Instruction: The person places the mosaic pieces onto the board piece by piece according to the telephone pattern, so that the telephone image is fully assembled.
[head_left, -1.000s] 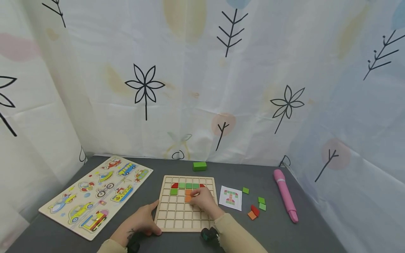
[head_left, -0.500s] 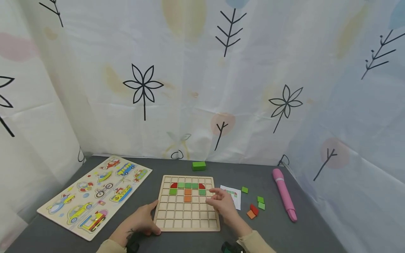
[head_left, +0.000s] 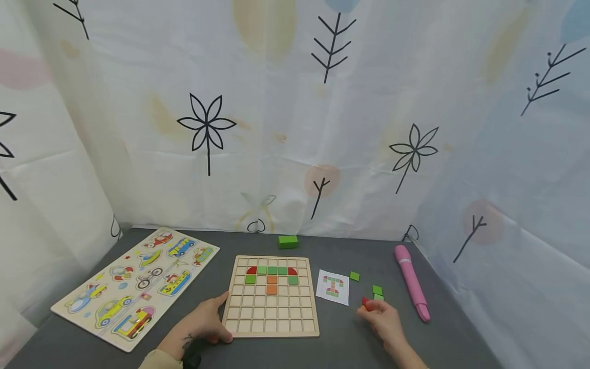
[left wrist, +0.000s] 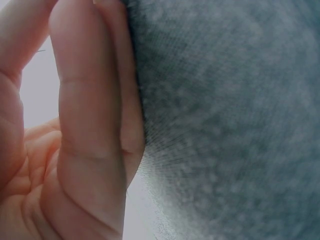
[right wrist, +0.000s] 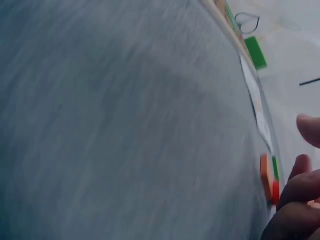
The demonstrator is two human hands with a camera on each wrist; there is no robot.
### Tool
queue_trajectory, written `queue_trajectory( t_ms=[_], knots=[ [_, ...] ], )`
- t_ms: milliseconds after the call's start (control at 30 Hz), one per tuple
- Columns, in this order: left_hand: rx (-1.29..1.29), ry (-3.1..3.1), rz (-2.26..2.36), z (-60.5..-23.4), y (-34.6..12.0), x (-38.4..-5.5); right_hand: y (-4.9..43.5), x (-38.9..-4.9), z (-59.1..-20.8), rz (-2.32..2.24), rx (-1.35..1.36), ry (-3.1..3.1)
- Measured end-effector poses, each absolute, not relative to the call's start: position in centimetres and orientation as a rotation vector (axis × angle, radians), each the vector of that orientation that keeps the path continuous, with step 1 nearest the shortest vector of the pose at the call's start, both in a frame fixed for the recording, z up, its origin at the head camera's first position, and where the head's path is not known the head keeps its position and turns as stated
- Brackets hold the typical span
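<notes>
A wooden grid board (head_left: 271, 312) lies flat in the head view. Red quarter-round, green and orange tiles (head_left: 272, 280) sit in its upper cells. My left hand (head_left: 205, 320) rests against its left side, thumb at the front corner; in the left wrist view the fingers (left wrist: 90, 100) look fairly straight. Right of the board, my right hand (head_left: 383, 320) is over the loose tiles, partly hiding a red tile (head_left: 365, 302). In the right wrist view, an orange tile (right wrist: 266, 175) lies beside red and green ones, close to the fingertips; thumb and fingers are apart.
A small printed pattern card (head_left: 333, 287) lies between board and loose tiles. Loose green tiles (head_left: 377, 290) are near the right hand. A pink microphone-shaped object (head_left: 412, 282) is farther right, a green block (head_left: 288, 242) behind the board. A vehicle picture puzzle (head_left: 138, 287) lies left.
My right hand has left the board, where a green tile now shows under the right red one, and moved right over the loose tiles. The left hand stays at the board's side.
</notes>
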State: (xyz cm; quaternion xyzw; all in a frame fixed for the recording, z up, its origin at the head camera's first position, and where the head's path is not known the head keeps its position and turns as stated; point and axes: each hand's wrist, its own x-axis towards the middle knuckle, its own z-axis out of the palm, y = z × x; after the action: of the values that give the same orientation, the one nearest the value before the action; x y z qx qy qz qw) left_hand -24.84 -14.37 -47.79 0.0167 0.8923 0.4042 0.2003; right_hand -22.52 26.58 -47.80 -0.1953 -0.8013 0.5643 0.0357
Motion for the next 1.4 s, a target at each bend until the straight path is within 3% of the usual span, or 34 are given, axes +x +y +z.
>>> queue_trajectory(
  t_ms=[267, 967, 1400],
  knots=[
    [0.047, 2.496, 1.134, -47.7, -14.3, -24.8, 27.8, -22.3, -48.1, 1.564, -0.699, -2.622],
    [0.049, 2.476, 1.140, -47.5, -14.3, -24.7, 27.2, -23.5, -48.4, 1.398, -0.549, -2.712],
    [0.040, 2.476, 1.143, -47.7, -14.4, -24.8, 21.2, -25.5, -47.5, 1.981, -0.274, -2.374]
  ],
)
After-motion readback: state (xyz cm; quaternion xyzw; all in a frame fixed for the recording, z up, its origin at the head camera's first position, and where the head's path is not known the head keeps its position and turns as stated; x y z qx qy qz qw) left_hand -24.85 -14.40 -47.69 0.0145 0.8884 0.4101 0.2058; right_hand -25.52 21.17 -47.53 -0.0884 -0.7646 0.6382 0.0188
